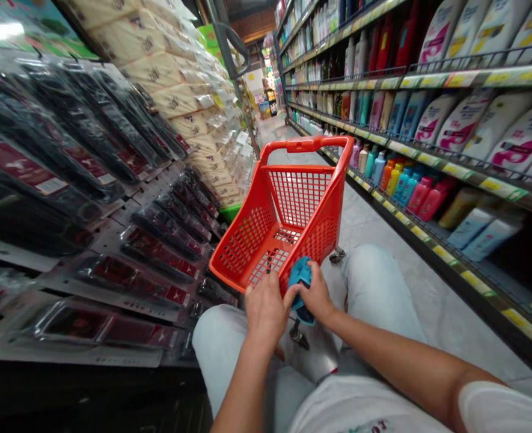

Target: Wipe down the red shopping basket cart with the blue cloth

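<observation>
A red plastic shopping cart (243, 246) with lattice walls stands tilted in my view, just beyond my knees. My left hand (268, 304) rests on the cart's near rim, fingers curled over the edge with their tips partly hidden. Bunched in my right hand (317, 294) is a blue cloth (299, 276), pressed against the near right corner of the cart. The cloth hangs down a little below my fingers. Inside, the cart's basket shows its bare slotted floor.
Shelves of bottles (421, 186) run along the right of the aisle. Packaged dark goods (157, 240) hang on a rack close at left, with stacked tissue packs (175, 102) behind. A cart caster (338, 255) stands on the tiled floor (374, 222).
</observation>
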Demonstrator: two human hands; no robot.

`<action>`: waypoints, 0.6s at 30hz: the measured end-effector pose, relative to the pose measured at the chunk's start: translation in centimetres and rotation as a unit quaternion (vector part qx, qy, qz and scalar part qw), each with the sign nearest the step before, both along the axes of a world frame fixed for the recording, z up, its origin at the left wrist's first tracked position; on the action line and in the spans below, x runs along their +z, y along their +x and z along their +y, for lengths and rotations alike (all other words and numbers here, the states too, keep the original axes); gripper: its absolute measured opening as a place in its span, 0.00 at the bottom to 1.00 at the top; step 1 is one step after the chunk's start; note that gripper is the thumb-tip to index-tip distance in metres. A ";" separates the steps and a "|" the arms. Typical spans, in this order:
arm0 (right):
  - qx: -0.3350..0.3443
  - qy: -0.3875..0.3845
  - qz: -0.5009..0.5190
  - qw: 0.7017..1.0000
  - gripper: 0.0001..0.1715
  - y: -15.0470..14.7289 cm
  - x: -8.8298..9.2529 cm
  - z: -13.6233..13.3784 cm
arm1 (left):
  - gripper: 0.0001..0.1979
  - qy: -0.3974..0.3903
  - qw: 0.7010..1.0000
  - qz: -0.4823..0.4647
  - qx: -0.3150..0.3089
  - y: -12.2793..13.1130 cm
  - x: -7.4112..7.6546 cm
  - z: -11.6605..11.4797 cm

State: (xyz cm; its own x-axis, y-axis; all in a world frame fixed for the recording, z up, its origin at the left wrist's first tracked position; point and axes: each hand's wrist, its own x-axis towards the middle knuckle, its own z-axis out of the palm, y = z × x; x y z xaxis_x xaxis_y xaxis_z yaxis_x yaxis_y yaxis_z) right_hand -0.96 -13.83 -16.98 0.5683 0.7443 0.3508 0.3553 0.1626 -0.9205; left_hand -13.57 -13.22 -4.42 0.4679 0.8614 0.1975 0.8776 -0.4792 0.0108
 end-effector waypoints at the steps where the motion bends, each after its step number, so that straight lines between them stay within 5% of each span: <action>1: 0.029 0.004 0.003 1.000 0.24 -0.8 -0.2 -0.5 | 0.24 0.002 1.000 -0.002 0.000 0.0 0.0 0.1; 4: 0.115 -0.006 0.049 0.992 0.21 -2.1 -0.9 -1.4 | 0.22 0.013 1.000 -0.005 0.000 -0.1 -0.2 0.4; 9: 0.024 -0.070 0.138 0.988 0.19 -1.2 -1.7 0.0 | 0.21 0.011 0.999 -0.019 -0.031 -0.7 -0.4 0.6; 14: 0.083 -0.091 0.189 0.974 0.23 -3.1 -1.9 -0.8 | 0.20 0.027 0.997 -0.056 -0.045 -1.0 -0.3 0.8; 18: 0.054 -0.135 0.246 0.958 0.16 -2.6 -2.5 0.0 | 0.20 0.025 0.995 -0.071 -0.061 -1.3 -0.3 0.9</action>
State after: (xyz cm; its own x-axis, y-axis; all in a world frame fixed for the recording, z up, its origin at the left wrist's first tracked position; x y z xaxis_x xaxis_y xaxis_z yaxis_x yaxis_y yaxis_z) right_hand -3.52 -13.84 -19.47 0.5300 0.8340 -0.1536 -0.1373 -0.0944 -0.9860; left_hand -14.82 -12.29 -4.67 0.5327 0.7872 0.3107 0.8041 -0.5853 0.1041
